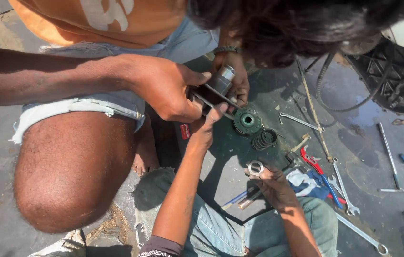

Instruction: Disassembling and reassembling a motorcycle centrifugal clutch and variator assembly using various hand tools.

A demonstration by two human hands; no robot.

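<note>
Co-worker's hand (166,90) grips flat metal bars (216,101) at the top-middle of the ground (364,143). Left hand (207,126), fingers extended, touches the bars beside the grey cylinder (222,79). Green disc (247,121), coil spring (264,139) below. Right hand (271,183) pinches a metal nut (255,168); red pliers (312,164) lie right.

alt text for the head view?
The wearer's left hand touches a metal tool beside a co-worker's hand that grips it; the right hand holds a metal nut. Wrenches lie on the oily ground.

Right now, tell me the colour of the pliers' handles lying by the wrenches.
Red and blue: the pliers have one red handle and one blue, seen in the head view.
</note>
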